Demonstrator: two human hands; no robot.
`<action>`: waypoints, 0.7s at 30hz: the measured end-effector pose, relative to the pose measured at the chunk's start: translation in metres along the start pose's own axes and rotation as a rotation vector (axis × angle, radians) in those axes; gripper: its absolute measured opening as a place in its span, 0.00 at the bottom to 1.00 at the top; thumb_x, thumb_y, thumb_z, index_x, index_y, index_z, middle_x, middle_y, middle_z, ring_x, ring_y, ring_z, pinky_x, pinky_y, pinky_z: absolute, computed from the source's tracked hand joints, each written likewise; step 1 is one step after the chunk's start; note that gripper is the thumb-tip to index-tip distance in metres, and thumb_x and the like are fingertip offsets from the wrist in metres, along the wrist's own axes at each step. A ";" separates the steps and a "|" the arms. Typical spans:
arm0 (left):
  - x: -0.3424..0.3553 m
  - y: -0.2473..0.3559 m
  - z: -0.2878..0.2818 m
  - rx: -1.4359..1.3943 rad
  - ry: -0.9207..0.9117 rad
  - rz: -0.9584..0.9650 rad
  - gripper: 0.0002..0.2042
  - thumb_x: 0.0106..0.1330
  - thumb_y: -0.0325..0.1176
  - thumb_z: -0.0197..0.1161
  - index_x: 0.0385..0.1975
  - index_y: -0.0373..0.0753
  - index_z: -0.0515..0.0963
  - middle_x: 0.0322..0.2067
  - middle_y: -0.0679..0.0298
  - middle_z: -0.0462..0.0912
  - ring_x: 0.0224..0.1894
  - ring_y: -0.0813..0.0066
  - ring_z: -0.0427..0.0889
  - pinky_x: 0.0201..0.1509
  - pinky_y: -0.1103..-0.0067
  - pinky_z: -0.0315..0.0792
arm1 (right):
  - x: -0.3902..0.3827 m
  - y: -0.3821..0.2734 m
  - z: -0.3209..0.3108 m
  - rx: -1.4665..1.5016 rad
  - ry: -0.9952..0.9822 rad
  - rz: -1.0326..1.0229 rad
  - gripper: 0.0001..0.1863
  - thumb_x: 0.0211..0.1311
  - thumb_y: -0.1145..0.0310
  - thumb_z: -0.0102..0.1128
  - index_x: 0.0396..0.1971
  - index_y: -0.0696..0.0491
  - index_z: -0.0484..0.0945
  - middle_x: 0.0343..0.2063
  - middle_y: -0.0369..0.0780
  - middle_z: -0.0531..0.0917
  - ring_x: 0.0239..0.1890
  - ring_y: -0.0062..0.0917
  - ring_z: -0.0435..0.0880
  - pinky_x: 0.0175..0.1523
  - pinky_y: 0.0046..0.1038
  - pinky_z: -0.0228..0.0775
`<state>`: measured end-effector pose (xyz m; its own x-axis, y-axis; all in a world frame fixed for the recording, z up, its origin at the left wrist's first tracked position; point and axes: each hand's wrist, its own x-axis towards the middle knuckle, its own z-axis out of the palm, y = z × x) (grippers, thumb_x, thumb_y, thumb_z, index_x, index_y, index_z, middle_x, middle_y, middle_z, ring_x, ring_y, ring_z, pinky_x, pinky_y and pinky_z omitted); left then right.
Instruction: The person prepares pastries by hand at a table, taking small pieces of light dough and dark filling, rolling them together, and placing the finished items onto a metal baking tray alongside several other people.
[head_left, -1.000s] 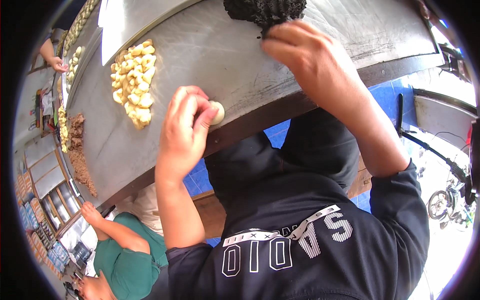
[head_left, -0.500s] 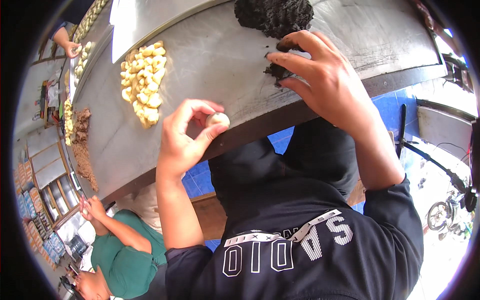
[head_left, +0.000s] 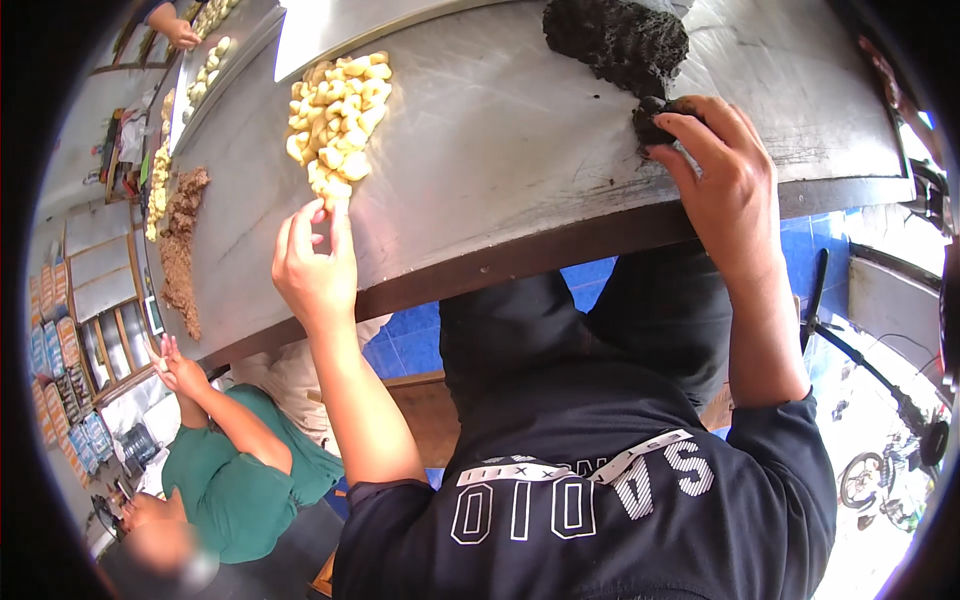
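At the lower tip of a pile of small yellow dough pieces (head_left: 338, 120), my left hand (head_left: 315, 255) has thumb and fingertips closed on one piece. My right hand (head_left: 725, 180) curls its fingers round a dark crumbly lump (head_left: 650, 122) on the metal tabletop (head_left: 500, 150), just below a larger black mass (head_left: 610, 45). What lies under those fingertips is partly hidden.
Left are brown crumbly mixture (head_left: 183, 250), trays with dough rows (head_left: 208, 70) and another person's hand (head_left: 180, 32). A co-worker in green (head_left: 240, 470) sits lower left, hands raised. A black stand (head_left: 870, 370) and motorbike (head_left: 880, 490) are at right.
My left hand moved from the table edge to the yellow pile; the pale ball it held no longer shows. My right hand now grips dark dough. The view shifted; the green-clad co-worker's hands came together.
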<state>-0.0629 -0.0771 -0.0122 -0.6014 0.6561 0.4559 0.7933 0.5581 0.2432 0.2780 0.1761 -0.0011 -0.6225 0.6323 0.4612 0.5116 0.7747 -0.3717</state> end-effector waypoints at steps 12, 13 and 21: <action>0.001 -0.028 -0.003 -0.490 0.030 -0.080 0.07 0.87 0.29 0.64 0.56 0.35 0.84 0.52 0.61 0.90 0.47 0.73 0.87 0.57 0.75 0.83 | 0.034 -0.017 -0.008 0.079 -0.172 -0.195 0.03 0.61 0.73 0.71 0.34 0.54 0.89 0.41 0.41 0.86 0.50 0.39 0.88 0.56 0.39 0.85; 0.008 -0.029 -0.002 -0.553 0.009 -0.116 0.09 0.88 0.29 0.62 0.59 0.35 0.83 0.52 0.61 0.90 0.47 0.74 0.87 0.57 0.75 0.83 | 0.044 -0.019 0.002 0.091 -0.131 -0.244 0.03 0.61 0.72 0.70 0.33 0.54 0.89 0.42 0.41 0.86 0.51 0.38 0.87 0.57 0.39 0.85; 0.034 -0.053 -0.028 -0.001 -0.238 -0.086 0.15 0.87 0.28 0.59 0.68 0.38 0.81 0.51 0.51 0.91 0.47 0.57 0.93 0.51 0.67 0.87 | 0.011 -0.012 0.013 0.351 -0.255 -0.397 0.07 0.61 0.72 0.65 0.36 0.54 0.89 0.47 0.39 0.87 0.56 0.38 0.85 0.60 0.38 0.85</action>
<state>-0.1224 -0.0985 0.0148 -0.6721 0.7074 0.2188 0.7382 0.6166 0.2736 0.2574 0.1735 -0.0024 -0.8715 0.2408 0.4272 0.0104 0.8800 -0.4748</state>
